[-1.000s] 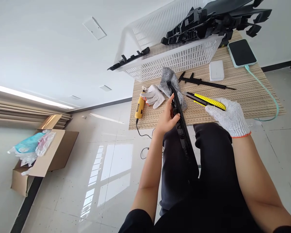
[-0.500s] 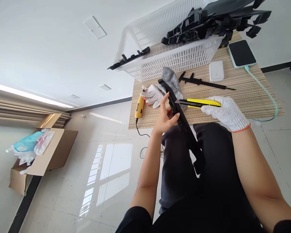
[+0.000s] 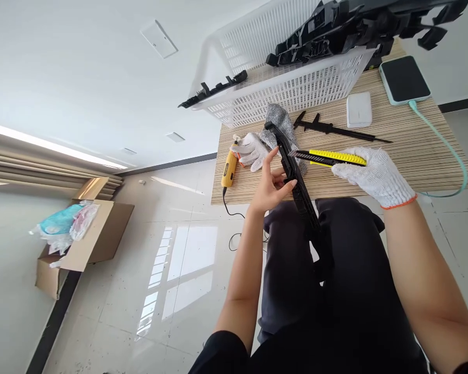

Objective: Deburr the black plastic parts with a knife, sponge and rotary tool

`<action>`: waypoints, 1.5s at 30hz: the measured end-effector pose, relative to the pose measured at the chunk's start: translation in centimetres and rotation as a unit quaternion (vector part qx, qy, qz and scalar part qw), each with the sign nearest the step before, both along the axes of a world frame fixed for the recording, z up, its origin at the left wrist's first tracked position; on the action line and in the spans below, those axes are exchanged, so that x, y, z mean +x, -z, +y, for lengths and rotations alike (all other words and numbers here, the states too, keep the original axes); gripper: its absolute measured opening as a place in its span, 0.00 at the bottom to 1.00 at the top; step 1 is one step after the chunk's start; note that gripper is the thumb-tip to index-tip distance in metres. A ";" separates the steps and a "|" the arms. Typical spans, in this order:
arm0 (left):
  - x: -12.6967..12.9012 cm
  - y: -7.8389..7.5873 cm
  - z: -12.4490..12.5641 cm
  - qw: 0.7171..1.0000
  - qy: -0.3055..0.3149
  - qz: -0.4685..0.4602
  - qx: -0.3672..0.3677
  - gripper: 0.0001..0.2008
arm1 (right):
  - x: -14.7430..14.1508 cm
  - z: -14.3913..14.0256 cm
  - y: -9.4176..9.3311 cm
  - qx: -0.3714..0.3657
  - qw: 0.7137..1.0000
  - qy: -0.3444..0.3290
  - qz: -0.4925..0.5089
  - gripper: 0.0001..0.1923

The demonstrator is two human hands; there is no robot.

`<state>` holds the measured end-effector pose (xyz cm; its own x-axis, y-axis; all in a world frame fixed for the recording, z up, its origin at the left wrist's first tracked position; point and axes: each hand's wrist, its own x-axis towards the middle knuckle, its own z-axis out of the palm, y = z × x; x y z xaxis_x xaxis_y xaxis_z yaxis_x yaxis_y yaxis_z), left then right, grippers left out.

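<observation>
**Holding the blade tip against the long black part**

Gripping a long black plastic strip (image 3: 296, 182) with the bare left hand (image 3: 271, 184), the person keeps it slanted across the near edge of the wooden table (image 3: 405, 156). Its long axis runs from the far end, which lies over a grey cloth (image 3: 277, 117), down and towards the lap, where the lower end rests against the dark trousers. The left fingers curl partly round the strip's left edge at about its upper third, thumb and forefinger spread rather than clenched.

The gloved right hand (image 3: 374, 174) is closed round the handle of a yellow utility knife (image 3: 331, 157). The knife lies nearly crosswise to the strip, pointing leftwards, and its blade tip meets the strip's right edge just above the left fingers. So the blade comes at the strip from the right, while the left hand steadies it from the other side, close below the contact point.

A white basket (image 3: 296, 91) of similar black parts stands beyond, with a black caliper (image 3: 335, 128) near it.
</observation>
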<state>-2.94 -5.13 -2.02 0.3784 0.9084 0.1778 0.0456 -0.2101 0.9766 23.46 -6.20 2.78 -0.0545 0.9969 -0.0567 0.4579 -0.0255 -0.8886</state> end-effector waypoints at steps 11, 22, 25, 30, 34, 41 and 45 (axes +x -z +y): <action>-0.1 0.2 0.0 0.999 -0.016 0.024 -0.025 0.44 | 0.5 0.0 0.2 0.008 0.999 -0.053 -0.008 0.19; 0.1 0.6 -0.1 0.998 -0.035 0.049 -0.008 0.38 | 0.9 -0.3 1.0 0.008 1.000 -0.017 0.015 0.20; 0.2 0.5 -0.2 0.997 -0.047 0.061 -0.013 0.38 | 0.9 -0.4 0.7 0.003 0.999 -0.036 0.004 0.19; 0.2 0.6 -0.1 0.997 -0.043 0.056 -0.005 0.38 | 0.9 -0.5 0.4 0.005 0.999 0.031 0.013 0.20; 0.1 0.8 0.0 0.997 -0.049 0.064 0.005 0.37 | 1.3 -0.4 0.5 -0.013 1.000 -0.026 -0.007 0.20; 0.9 0.3 -0.3 0.985 -0.123 0.118 -0.004 0.36 | 1.5 -0.3 0.9 0.013 0.996 -0.087 -0.016 0.19; 0.6 -1.1 -1.7 0.972 -0.190 0.141 0.010 0.41 | 1.1 -0.2 1.1 0.055 0.992 -0.075 -0.081 0.19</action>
